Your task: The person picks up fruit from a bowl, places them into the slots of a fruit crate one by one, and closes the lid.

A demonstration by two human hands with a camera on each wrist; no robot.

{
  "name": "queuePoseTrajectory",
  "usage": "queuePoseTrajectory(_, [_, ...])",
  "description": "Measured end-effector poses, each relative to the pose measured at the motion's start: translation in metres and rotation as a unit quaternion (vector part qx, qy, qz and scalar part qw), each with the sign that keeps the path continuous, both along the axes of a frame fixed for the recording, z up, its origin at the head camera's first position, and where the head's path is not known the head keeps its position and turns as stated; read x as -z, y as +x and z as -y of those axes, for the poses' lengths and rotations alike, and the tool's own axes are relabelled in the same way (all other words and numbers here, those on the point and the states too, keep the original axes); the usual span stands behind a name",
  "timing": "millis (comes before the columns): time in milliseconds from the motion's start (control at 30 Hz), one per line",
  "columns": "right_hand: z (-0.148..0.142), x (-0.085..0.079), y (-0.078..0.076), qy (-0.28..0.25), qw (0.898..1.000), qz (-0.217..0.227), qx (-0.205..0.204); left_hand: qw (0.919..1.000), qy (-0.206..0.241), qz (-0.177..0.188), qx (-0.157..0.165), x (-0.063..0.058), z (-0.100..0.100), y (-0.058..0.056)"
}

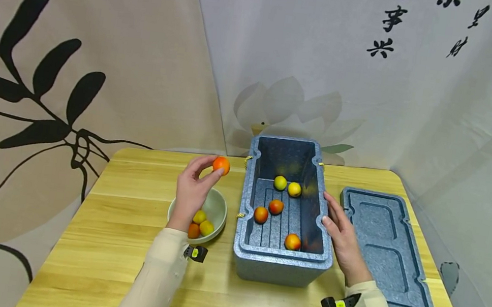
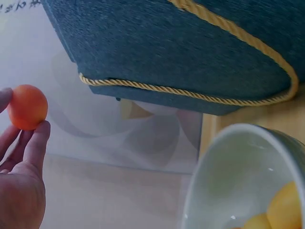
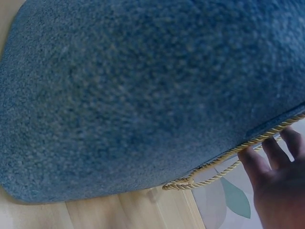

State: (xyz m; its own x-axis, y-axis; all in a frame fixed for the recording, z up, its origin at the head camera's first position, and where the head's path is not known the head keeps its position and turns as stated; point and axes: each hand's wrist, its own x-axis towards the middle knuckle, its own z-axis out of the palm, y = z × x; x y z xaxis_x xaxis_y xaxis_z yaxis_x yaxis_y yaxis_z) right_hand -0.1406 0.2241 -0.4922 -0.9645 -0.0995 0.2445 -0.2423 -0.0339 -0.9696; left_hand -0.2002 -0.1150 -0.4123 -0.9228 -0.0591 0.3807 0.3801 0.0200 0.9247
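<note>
My left hand (image 1: 192,188), centre of the head view: thumb and fingers pinching one orange fruit (image 1: 221,165), raised above the table (image 1: 93,237). My right hand (image 1: 346,240), right of centre: fingers extended, touching the right rim of the box (image 1: 280,268). Box: blue-grey, mid-frame; contents, two yellow fruits (image 1: 294,189) higher in frame, three red-orange fruits (image 1: 276,207) lower. Bowl (image 1: 219,209): pale, left of the box, yellow and orange fruit within. Lid (image 1: 387,253): blue-grey, lying at frame right.
</note>
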Motion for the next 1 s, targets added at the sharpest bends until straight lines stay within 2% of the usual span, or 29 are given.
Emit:
queuePoseTrajectory(200, [0.000,0.001,0.001,-0.008,1.000,-0.002,0.001,0.9994,-0.001,-0.029,0.021,-0.012,-0.012,-0.005])
queuePoseTrajectory(367, [0.000,0.001,0.001,-0.005,1.000,-0.001,0.002,0.9987,-0.008,-0.045,0.025,-0.020,-0.021,-0.007])
queuePoseTrajectory(800, [0.000,0.001,0.000,0.003,1.000,0.002,0.001,0.9970,-0.029,-0.049,0.053,-0.032,-0.033,-0.017])
queuePoseTrajectory(1000, [0.000,0.000,0.000,0.009,1.000,-0.002,0.003,0.9957,-0.033,-0.064,0.059,-0.041,-0.039,-0.021])
